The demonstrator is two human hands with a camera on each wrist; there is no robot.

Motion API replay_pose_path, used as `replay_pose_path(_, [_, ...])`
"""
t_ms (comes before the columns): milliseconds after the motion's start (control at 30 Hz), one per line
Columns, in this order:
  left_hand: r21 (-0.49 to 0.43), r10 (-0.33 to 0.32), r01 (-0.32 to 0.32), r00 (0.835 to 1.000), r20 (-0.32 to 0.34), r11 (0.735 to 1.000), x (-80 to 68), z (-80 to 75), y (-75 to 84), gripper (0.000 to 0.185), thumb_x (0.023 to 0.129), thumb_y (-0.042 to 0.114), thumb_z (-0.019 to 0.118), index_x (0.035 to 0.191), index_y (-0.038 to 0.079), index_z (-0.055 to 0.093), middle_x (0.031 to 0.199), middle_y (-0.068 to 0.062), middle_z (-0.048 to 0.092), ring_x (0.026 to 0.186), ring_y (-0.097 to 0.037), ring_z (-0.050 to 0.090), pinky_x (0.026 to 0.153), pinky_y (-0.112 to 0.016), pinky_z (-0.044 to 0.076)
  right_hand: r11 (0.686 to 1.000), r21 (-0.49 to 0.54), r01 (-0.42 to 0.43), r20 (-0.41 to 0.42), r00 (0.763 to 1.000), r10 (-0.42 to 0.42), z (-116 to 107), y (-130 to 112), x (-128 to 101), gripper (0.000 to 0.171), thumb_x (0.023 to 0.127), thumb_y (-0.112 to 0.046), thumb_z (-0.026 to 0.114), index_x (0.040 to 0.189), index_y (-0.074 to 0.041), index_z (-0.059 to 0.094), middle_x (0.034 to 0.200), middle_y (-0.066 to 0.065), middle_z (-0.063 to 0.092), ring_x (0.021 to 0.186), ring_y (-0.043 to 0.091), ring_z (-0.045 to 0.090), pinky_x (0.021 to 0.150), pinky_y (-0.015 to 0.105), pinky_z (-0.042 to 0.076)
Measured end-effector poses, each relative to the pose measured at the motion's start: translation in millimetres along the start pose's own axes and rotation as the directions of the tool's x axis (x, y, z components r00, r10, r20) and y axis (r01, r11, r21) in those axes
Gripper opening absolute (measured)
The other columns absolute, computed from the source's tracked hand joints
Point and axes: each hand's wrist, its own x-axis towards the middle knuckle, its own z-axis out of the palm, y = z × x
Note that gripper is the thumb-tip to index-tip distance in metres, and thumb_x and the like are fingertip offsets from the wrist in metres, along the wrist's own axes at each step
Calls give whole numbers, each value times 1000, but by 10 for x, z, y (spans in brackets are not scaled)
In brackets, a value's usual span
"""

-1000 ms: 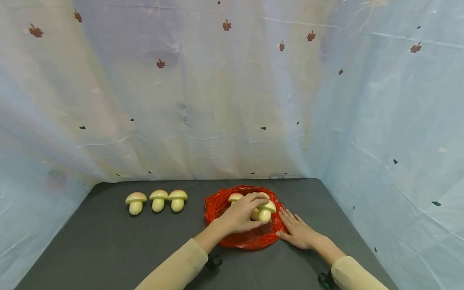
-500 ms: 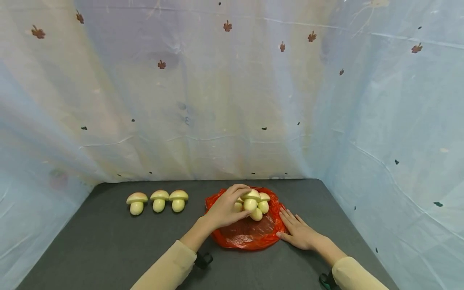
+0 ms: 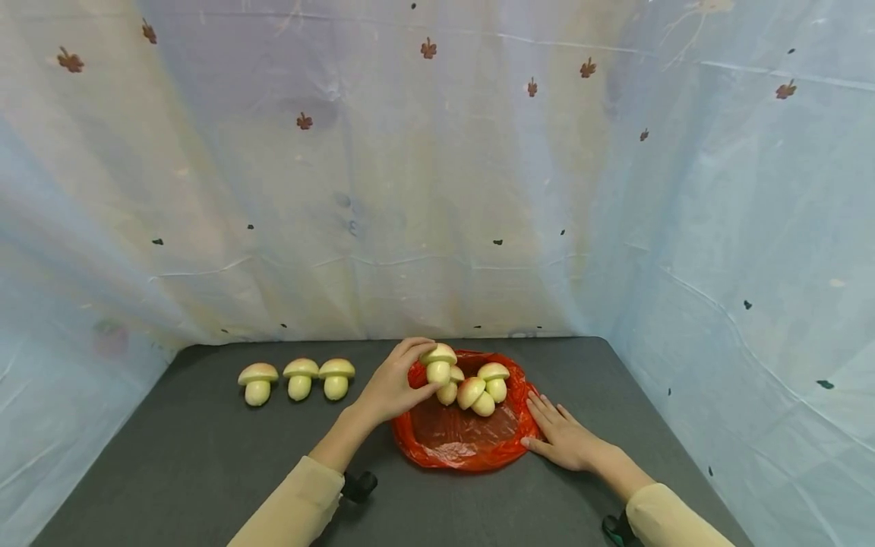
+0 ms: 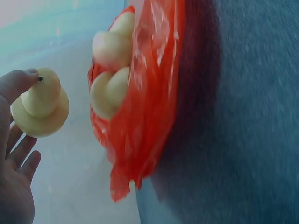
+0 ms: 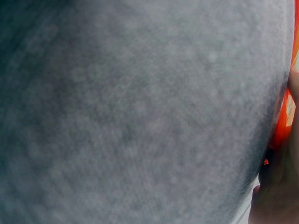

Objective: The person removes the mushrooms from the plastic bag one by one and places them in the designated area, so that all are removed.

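Observation:
My left hand [image 3: 396, 384] pinches a toy mushroom [image 3: 439, 363] between thumb and fingers, above the left rim of a red plastic bag [image 3: 451, 456]. In the left wrist view the held mushroom [image 4: 42, 100] hangs apart from the bag [image 4: 152, 88], its stem end by the thumb. Several more pale mushrooms with pinkish caps lie inside the opened bag, among them one mushroom [image 3: 494, 380] at the back right. My right hand [image 3: 560, 437] lies flat with fingers spread, fingertips at the bag's right edge. The right wrist view shows mostly grey table surface.
Three mushrooms stand in a row at the back left of the dark table [image 3: 205, 456]; the rightmost mushroom [image 3: 336, 378] is closest to the bag. A patterned curtain [image 3: 410, 190] hangs behind the table and along both sides.
My left hand has carried the mushroom leftward from the right part of the bag to its left rim, uncovering the mushrooms inside. The right hand has stayed in place.

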Motion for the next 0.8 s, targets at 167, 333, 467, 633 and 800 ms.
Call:
replay_pose_path(167, [14,-31,31,999,-7,999,-56,-115,-98,66,88,30,87,144,10,59,147,-4,53,131,-25,57,100,-46,55,1000,4,-3,3,1000,3,2,3,1,86,106,-55,50,163,4,23,171,23,17,157,45,13,123,67,12])
replay_pose_path(333, [42,-53,53,999,10,998,-124,-230,-219,66,89,30,86,146,11,57,148,-5,52,132,-27,55,102,-48,54,1000,10,-5,2,1000,5,-1,-2,-2,87,106,-55,51,163,4,22,171,23,17,157,45,13,123,67,11])
replay_pose_path(467, [79,-47,46,999,10,996,-168,-319,-325,67,87,27,87,145,9,58,147,-8,53,132,-29,56,103,-50,53,1000,6,-3,2,1000,3,4,0,-1,86,106,-54,51,163,4,22,170,24,17,157,46,13,123,68,11])
replay_pose_path(633, [131,-41,39,999,6,991,-218,-421,-434,68,85,26,89,144,7,59,145,-11,55,130,-32,58,101,-52,54,1000,2,0,-3,1000,0,-1,-5,-3,86,106,-53,52,163,4,23,170,24,18,157,46,14,123,68,12])
replay_pose_path(800, [173,-76,67,996,46,983,-271,-511,-514,68,87,30,87,145,8,59,146,-11,54,131,-33,56,101,-53,53,1000,3,11,-5,1000,-11,5,5,5,85,107,-53,51,163,5,23,170,25,18,156,47,13,123,68,12])
